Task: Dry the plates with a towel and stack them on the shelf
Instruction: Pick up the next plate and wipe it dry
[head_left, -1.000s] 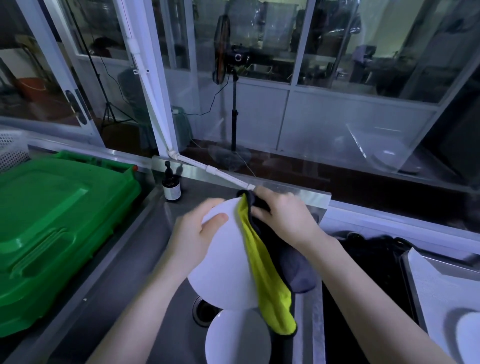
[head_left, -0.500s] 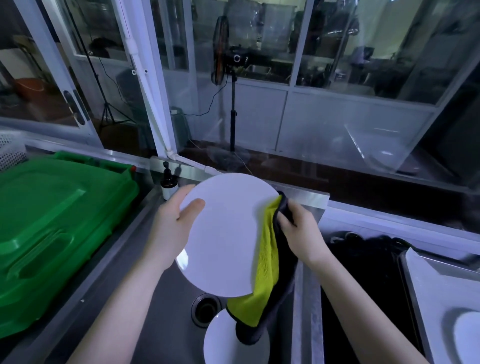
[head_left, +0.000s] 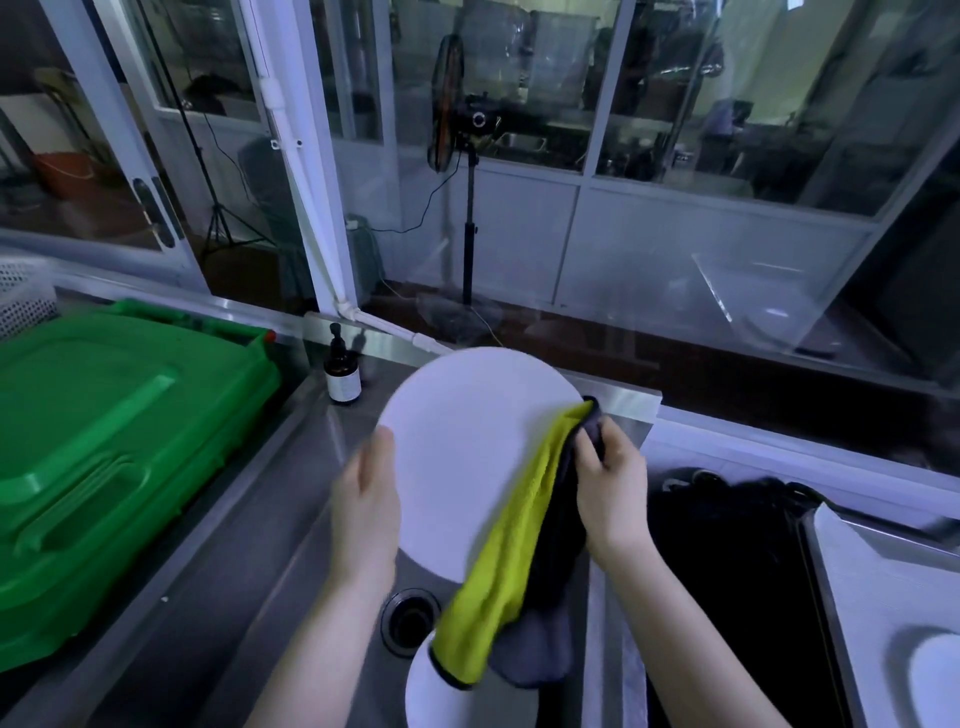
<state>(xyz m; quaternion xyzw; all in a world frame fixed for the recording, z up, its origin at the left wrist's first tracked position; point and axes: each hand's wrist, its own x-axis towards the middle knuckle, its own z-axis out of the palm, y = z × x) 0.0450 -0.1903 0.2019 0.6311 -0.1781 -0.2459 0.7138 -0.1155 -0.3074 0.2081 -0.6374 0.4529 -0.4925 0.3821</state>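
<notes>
Your left hand (head_left: 366, 512) grips the plate (head_left: 470, 452) upright over the sink (head_left: 291, 525) so your right hand (head_left: 613, 491), pinching the towel (head_left: 501, 582), can wipe its rim.

A green bin (head_left: 104, 441) blocked the left. A dark bottle (head_left: 342, 373) stood at the back of the sink (head_left: 234, 571), and a lower plate (head_left: 441, 696) lay beside its drain (head_left: 410, 621).

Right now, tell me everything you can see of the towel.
The towel is a soft, plush-looking cloth, yellow-green on one face and dark grey on the other. The right hand grips its top end against the right rim of the white plate held tilted up. From there it hangs in loose folds, its lower end in front of a second plate below; whether it touches that one I cannot tell.
</notes>
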